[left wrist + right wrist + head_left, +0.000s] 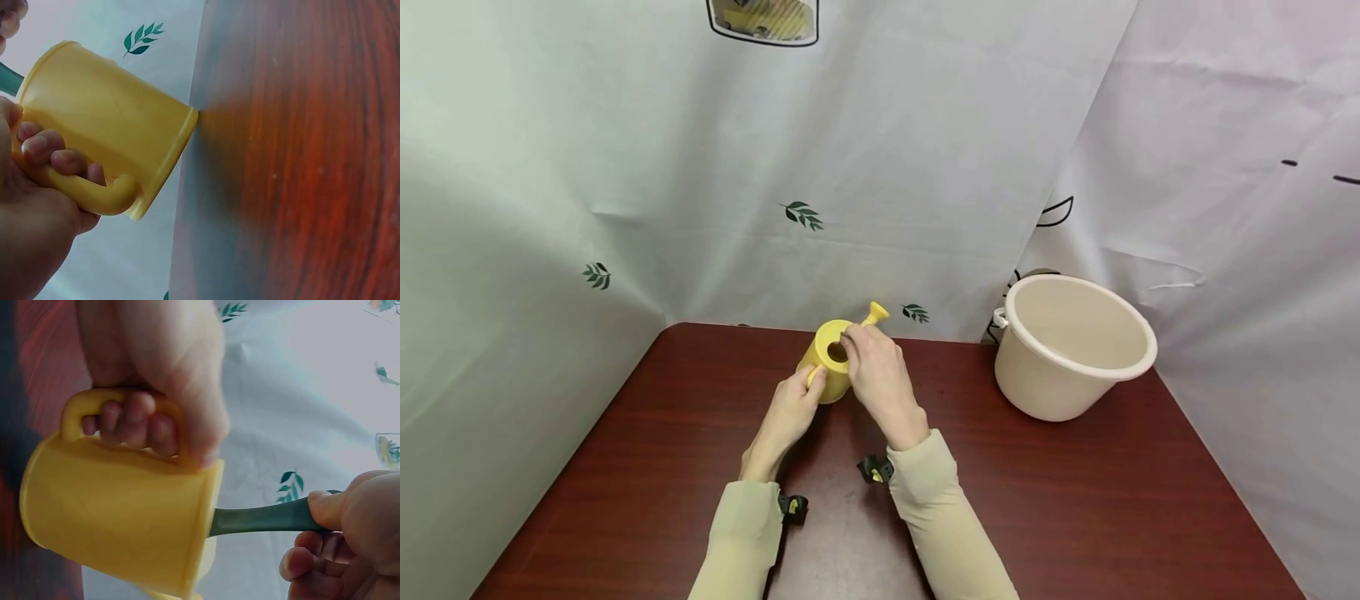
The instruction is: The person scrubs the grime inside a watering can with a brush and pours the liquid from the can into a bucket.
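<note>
A yellow watering can (833, 388) is near the far edge of the table, its round opening facing up and its spout pointing to the back right. My left hand (786, 410) grips the can's handle, fingers curled through the loop, as the left wrist view shows. My right hand (880, 375) is over the opening. In the right wrist view it pinches a dark green handle (262, 520) between thumb and fingers. The handle's other end goes down into the can, so the tool's head is hidden. Whether the can's base touches the table is unclear.
A cream bucket (1037, 379) stands at the back right of the dark red wooden table (625, 483). White sheeting (715, 167) with leaf prints hangs behind and along the sides of the table.
</note>
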Demonstrator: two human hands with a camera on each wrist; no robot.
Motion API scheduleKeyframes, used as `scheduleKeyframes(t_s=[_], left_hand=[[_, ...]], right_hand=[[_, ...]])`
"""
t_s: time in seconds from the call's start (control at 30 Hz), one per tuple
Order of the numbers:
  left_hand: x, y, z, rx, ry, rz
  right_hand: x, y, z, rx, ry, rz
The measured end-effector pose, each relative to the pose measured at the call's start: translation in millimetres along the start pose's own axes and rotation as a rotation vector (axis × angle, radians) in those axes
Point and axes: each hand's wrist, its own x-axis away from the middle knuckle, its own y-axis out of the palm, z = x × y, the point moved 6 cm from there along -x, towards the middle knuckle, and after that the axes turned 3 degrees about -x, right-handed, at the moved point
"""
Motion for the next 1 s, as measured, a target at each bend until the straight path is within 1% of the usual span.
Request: scheduleKeyframes(t_s=[0.13,0.43,0.57,0.77,1.0], left_hand=[[0.0,0.3,1.2,-0.004,0.009,-0.001],[0.1,0.0,0.4,-0.015,0.001,0.001],[0.1,-0.5,0.4,-0.021,0.001,0.003],[0.3,1.4,0.7,-0.016,-0.015,-0.004],[0.8,1.9,0.3,-0.019,0.004,0.031]], right_hand=[[0.4,-4.7,-1.8,-0.014,-0.003,0.01],[2.8,-3.9,-13.6,-0.017,-0.03,-0.029],[3.1,-3.9,-14.6,-0.015,-0.027,-0.01],[4.3,1.5,-11.3,-0.013,0.014,0.04],[6.7,11.4,-10.2,-0.01,-0.002,0.056]])
